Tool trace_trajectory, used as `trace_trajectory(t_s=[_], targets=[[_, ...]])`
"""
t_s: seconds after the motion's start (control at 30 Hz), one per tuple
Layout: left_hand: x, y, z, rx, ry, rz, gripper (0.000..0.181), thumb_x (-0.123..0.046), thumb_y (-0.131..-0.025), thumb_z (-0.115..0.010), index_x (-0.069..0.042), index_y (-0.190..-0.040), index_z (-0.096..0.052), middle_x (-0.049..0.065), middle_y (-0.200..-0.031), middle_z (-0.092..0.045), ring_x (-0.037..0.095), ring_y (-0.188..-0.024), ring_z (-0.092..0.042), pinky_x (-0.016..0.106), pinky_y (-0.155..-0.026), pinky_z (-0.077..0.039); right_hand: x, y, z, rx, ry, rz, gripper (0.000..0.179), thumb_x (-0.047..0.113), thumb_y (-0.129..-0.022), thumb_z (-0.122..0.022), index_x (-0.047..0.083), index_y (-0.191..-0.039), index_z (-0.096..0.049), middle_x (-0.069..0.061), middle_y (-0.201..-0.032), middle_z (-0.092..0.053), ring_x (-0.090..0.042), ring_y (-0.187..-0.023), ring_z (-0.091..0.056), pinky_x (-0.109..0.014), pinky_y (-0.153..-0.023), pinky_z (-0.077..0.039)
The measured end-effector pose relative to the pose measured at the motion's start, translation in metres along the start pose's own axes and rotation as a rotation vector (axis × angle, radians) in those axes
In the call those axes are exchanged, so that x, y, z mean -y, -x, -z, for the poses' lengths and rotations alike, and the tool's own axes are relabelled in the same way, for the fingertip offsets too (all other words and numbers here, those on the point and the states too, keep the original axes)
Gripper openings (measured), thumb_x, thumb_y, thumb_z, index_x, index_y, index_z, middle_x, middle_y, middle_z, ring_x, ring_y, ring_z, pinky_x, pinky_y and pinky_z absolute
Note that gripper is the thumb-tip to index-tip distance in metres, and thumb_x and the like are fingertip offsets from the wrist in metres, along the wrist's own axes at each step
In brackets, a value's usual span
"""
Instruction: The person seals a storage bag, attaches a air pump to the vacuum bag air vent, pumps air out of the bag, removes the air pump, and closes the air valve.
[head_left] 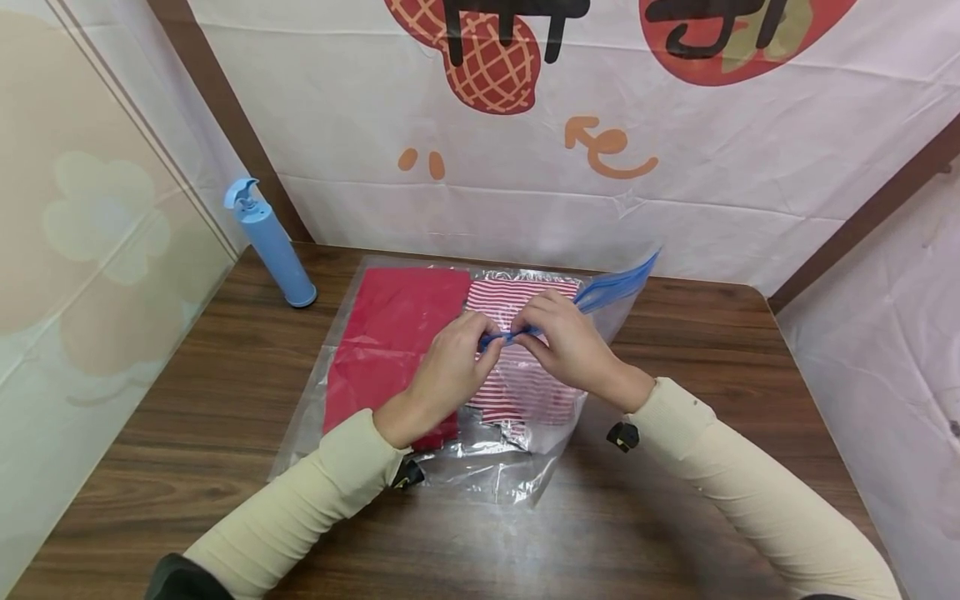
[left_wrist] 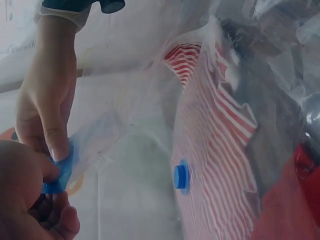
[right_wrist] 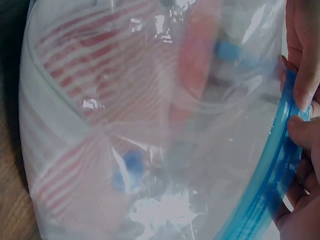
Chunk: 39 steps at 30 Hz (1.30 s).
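A clear plastic zip storage bag (head_left: 480, 482) lies on the table, holding a folded red cloth (head_left: 401, 333) and a red-and-white striped cloth (head_left: 519, 293). Both hands pinch its blue zip strip (head_left: 618, 287) side by side above the striped cloth. My left hand (head_left: 450, 362) grips the strip between thumb and fingers near its left part. Close beside it, my right hand (head_left: 566, 346) pinches the strip too, and the rest of it slants up to the far right. A round blue valve (left_wrist: 181, 177) shows on the bag over the striped cloth in the left wrist view.
A light-blue cylinder with a hooked top (head_left: 277, 254) stands at the table's back left. The brown wooden table (head_left: 697, 333) ends at a printed fabric backdrop (head_left: 480, 200), and more fabric hangs along both sides.
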<state>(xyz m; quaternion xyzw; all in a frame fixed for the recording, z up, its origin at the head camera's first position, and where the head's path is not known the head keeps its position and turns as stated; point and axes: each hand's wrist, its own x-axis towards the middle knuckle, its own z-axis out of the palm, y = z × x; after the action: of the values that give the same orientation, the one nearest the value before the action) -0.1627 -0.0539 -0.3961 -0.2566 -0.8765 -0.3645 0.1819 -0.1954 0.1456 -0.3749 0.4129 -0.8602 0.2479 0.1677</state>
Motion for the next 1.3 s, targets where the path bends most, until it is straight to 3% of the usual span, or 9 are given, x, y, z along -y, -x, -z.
trace_trajectory(t_s=[0.33, 0.6, 0.8, 1.0, 1.3], targets=[[-0.002, -0.001, -0.004, -0.019, 0.005, -0.04, 0.007, -0.001, -0.094, -0.068, -0.001, -0.093, -0.061, 0.009, -0.088, -0.061, 0.024, -0.082, -0.058, 0.039, -0.074, -0.052, 0.004, 0.004, -0.008, -0.097, 0.112, -0.002, 0.008, 0.005, -0.086, -0.074, 0.007, -0.09, -0.067, -0.004, -0.091, -0.07, -0.028, -0.097, -0.059, -0.047, -0.089, -0.045], [0.002, 0.0, -0.004, -0.012, -0.005, -0.039, 0.007, -0.002, -0.094, -0.069, -0.001, -0.094, -0.062, 0.008, -0.088, -0.062, 0.023, -0.081, -0.057, 0.038, -0.075, -0.052, -0.001, 0.003, 0.002, -0.005, 0.093, -0.036, 0.01, 0.01, -0.087, -0.08, 0.01, -0.092, -0.071, -0.002, -0.092, -0.071, -0.026, -0.097, -0.06, -0.049, -0.091, -0.044], [0.002, 0.0, -0.002, 0.004, -0.043, -0.031, 0.009, -0.001, -0.091, -0.07, -0.002, -0.092, -0.062, 0.008, -0.087, -0.062, 0.024, -0.081, -0.057, 0.038, -0.076, -0.052, -0.006, 0.003, 0.008, 0.067, 0.085, -0.016, 0.011, 0.007, -0.088, -0.079, 0.01, -0.095, -0.071, -0.001, -0.095, -0.071, -0.026, -0.101, -0.059, -0.049, -0.095, -0.042], [-0.005, -0.004, -0.001, 0.034, -0.076, 0.004, 0.008, -0.004, -0.091, -0.072, -0.003, -0.092, -0.064, 0.008, -0.088, -0.065, 0.025, -0.084, -0.061, 0.039, -0.078, -0.054, -0.006, 0.003, 0.003, 0.042, 0.093, 0.004, 0.01, 0.005, -0.088, -0.077, 0.01, -0.093, -0.07, -0.001, -0.092, -0.07, -0.026, -0.098, -0.058, -0.049, -0.095, -0.043], [-0.009, -0.003, 0.0, -0.007, -0.063, 0.025, 0.011, -0.002, -0.09, -0.075, -0.004, -0.087, -0.065, 0.007, -0.084, -0.066, 0.025, -0.083, -0.063, 0.04, -0.077, -0.054, -0.003, 0.004, -0.005, 0.008, 0.189, 0.057, 0.01, 0.003, -0.088, -0.076, 0.007, -0.091, -0.068, -0.004, -0.089, -0.068, -0.028, -0.094, -0.059, -0.048, -0.094, -0.045]])
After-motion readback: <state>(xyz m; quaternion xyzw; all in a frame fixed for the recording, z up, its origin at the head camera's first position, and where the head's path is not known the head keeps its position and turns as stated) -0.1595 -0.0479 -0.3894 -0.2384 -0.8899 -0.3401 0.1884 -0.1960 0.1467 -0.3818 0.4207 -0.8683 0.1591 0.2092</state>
